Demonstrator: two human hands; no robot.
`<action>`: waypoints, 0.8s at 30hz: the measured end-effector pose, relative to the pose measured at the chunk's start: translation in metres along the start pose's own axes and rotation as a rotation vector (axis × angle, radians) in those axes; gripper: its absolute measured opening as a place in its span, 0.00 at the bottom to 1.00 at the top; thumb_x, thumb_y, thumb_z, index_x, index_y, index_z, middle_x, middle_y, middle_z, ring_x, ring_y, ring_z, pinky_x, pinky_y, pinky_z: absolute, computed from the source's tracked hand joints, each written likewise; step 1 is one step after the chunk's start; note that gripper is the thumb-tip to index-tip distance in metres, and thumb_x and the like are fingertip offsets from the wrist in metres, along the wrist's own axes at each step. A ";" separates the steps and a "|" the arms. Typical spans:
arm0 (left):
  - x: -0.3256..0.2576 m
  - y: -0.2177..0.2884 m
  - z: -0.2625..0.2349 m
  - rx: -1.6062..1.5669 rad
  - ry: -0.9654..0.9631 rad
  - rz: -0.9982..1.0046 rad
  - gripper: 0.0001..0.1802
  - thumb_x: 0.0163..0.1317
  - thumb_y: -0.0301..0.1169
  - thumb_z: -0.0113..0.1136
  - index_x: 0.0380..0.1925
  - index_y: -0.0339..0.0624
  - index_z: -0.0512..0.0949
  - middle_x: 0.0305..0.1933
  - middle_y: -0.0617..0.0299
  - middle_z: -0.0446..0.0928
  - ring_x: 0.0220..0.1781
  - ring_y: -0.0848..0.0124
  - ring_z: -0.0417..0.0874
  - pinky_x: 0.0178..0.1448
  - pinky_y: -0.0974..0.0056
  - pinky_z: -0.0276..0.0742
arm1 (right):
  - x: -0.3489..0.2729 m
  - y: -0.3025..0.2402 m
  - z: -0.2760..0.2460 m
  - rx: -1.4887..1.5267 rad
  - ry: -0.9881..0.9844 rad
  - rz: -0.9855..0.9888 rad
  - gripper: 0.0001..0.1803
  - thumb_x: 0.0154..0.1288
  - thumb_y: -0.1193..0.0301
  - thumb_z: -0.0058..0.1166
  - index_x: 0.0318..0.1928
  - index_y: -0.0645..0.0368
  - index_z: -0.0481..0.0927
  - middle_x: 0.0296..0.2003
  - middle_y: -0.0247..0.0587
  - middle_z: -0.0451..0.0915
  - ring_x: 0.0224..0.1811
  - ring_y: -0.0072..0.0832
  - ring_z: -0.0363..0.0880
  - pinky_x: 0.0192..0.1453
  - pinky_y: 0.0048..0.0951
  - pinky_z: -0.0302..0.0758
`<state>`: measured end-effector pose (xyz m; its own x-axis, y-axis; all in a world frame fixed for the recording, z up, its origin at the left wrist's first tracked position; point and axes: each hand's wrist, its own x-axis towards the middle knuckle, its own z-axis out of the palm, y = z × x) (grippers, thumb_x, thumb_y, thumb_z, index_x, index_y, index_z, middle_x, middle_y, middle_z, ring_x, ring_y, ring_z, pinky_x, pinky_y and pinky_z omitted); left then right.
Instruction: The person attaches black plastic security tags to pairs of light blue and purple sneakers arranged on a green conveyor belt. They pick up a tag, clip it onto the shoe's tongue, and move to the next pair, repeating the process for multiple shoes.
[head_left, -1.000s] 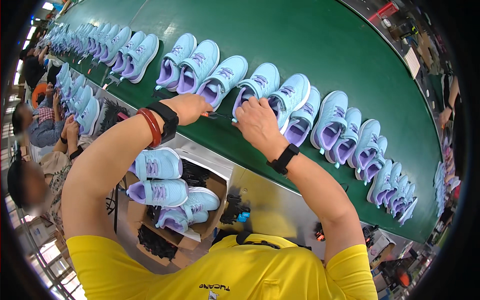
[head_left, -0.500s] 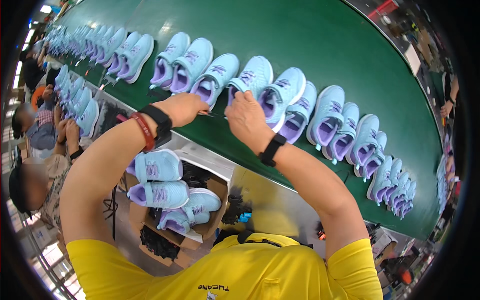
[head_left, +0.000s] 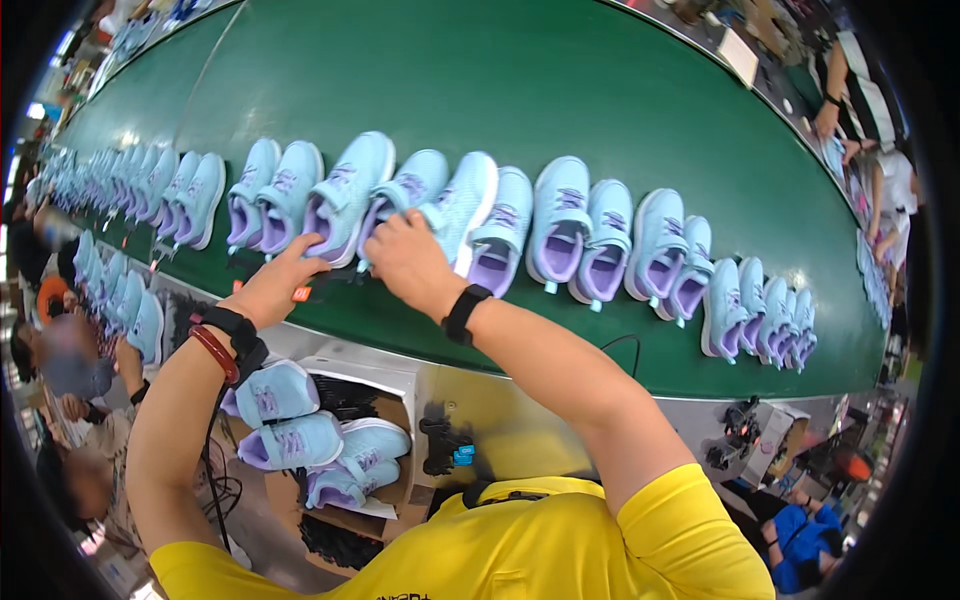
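Along a green conveyor belt [head_left: 560, 90] lined with pale blue and purple shoes, a worker in a yellow shirt [head_left: 540, 545] leans over the near edge. The right hand [head_left: 410, 260] is curled around the heel of one shoe [head_left: 395, 200] in the middle of the row, fingers closed on it, the shoe resting toe-outward on the belt among its neighbours. The left hand [head_left: 275, 285] lies just beside, knuckles up at the belt's edge, touching a small dark tool with an orange tip [head_left: 305, 293]; whether those fingers pinch it or merely rest on it cannot be told. Both wrists carry dark bands (the left also a red one). Below the belt, a cardboard box [head_left: 385, 440] holds more shoes [head_left: 290, 430] of the same kind. Other workers sit at the left and far right. With the shoes packed side against side, a tug on the held one would likely drag or tip its neighbours, and a loose tool at the edge could drop off.
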<state>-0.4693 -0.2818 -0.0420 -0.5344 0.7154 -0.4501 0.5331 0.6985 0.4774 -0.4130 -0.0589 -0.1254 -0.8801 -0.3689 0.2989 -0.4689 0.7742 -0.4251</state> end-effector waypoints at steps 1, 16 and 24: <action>0.000 -0.002 -0.001 0.067 -0.059 0.026 0.30 0.46 0.10 0.51 0.52 0.43 0.73 0.70 0.45 0.55 0.62 0.45 0.69 0.61 0.55 0.70 | -0.003 -0.001 -0.003 -0.002 -0.044 -0.037 0.07 0.53 0.69 0.55 0.34 0.56 0.79 0.36 0.40 0.76 0.47 0.36 0.72 0.59 0.42 0.62; 0.090 0.157 0.051 0.312 0.208 0.157 0.32 0.39 0.31 0.74 0.50 0.45 0.77 0.39 0.50 0.68 0.45 0.52 0.70 0.49 0.53 0.66 | -0.212 0.074 -0.159 -0.251 -0.049 0.624 0.39 0.48 0.58 0.67 0.62 0.50 0.67 0.44 0.51 0.70 0.52 0.45 0.67 0.59 0.47 0.63; 0.087 0.170 0.084 0.403 0.298 -0.015 0.38 0.33 0.27 0.77 0.51 0.46 0.76 0.49 0.48 0.66 0.52 0.51 0.67 0.56 0.52 0.65 | -0.210 0.078 -0.128 -0.203 0.194 0.650 0.34 0.51 0.62 0.65 0.61 0.48 0.70 0.54 0.68 0.65 0.62 0.56 0.62 0.69 0.55 0.54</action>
<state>-0.3703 -0.0994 -0.0629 -0.6766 0.7109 -0.1919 0.7035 0.7011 0.1164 -0.2553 0.1453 -0.1121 -0.9390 0.2846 0.1932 0.1873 0.8941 -0.4068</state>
